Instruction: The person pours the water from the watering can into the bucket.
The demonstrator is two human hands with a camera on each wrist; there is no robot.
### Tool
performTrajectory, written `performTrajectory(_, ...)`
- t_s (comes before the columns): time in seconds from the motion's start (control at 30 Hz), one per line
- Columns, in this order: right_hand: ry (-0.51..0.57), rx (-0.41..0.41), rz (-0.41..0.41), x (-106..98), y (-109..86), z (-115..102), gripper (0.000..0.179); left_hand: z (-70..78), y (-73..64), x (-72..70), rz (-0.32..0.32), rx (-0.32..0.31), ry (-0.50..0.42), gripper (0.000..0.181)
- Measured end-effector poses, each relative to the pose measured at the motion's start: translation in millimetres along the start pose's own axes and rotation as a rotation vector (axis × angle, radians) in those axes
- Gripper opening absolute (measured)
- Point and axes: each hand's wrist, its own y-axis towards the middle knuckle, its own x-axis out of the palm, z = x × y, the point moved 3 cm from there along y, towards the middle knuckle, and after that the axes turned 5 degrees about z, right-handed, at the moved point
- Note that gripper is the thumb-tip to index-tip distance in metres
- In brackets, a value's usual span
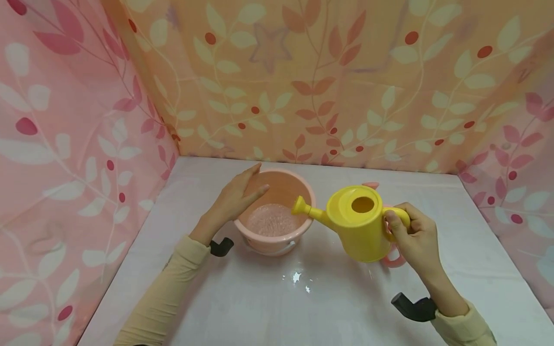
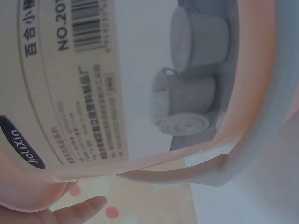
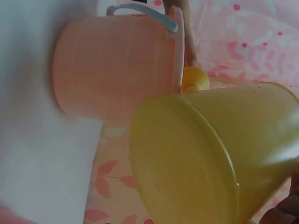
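A pink bucket (image 1: 270, 246) stands upright on the table with water (image 1: 273, 220) rippling inside. My left hand (image 1: 235, 194) rests at its left rim, fingers straight and reaching over the edge. In the left wrist view the bucket's printed label (image 2: 88, 88) fills much of the picture, beside its pale handle (image 2: 201, 175). My right hand (image 1: 415, 238) grips the handle of a yellow watering can (image 1: 363, 235), thumb on top. The can is held up beside the bucket, its spout pointing left and its yellow spout head (image 1: 299, 205) over the bucket's right rim. Wet drops show on the can's base.
Behind the watering can is a pink object (image 1: 395, 259), mostly hidden, with a curved part showing. Small water puddles (image 1: 296, 277) lie on the white table (image 1: 259, 307) in front of the bucket. Floral cloth (image 1: 320, 96) walls the back and both sides.
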Motion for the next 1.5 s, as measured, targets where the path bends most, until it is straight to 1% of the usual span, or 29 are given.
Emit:
performTrajectory(0.33, 0.008, 0.006, -0.005, -0.4, 1.1, 0.2, 0.006, 1.3, 0.0, -0.1, 0.002, -0.007, 0.012, 0.076)
performTrajectory(0.53, -0.021, 0.011, -0.004, -0.9, 2.3, -1.9, 0.005, 2.0, -0.3, -0.1, 0.005, -0.006, 0.011, 0.076)
performTrajectory(0.77, -0.026, 0.005, -0.004, -1.1, 3.2, -2.7, 0.005, 1.2, -0.6, 0.5, 0.004, -0.016, 0.005, 0.075)
performTrajectory(1.07, -0.039, 0.011, -0.005, -1.3, 3.5, -3.0, 0.006, 1.2, 0.4, 1.3, 0.01, -0.004, 0.014, 0.075)
performTrajectory(1.5, -0.043, -0.005, -0.003, -1.0, 4.9, -5.1, 0.006, 3.0, -0.6, 0.4, 0.013, -0.011, 0.008, 0.076)
